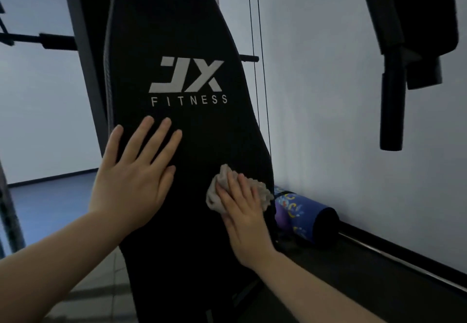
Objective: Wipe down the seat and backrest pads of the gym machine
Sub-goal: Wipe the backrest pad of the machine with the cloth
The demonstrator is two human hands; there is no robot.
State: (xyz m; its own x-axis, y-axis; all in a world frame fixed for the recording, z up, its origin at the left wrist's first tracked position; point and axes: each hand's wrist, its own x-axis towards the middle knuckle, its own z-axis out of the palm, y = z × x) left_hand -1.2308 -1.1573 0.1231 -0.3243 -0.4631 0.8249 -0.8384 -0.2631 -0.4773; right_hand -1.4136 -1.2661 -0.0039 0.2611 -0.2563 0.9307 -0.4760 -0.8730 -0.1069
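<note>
A tall black backrest pad [182,32] fills the middle of the scene, printed "JX FITNESS". The left hand [131,173] lies flat on its lower left part, fingers [141,135] straight and slightly apart. The right hand [242,211] presses a crumpled pale cloth [260,191] against the pad's lower right edge, fingers laid over it. A patterned rolled mat [303,214] lies on the floor at far right, by the wall.

Gym: fitness-branded backrest pad [182,32], cables [255,45]
</note>
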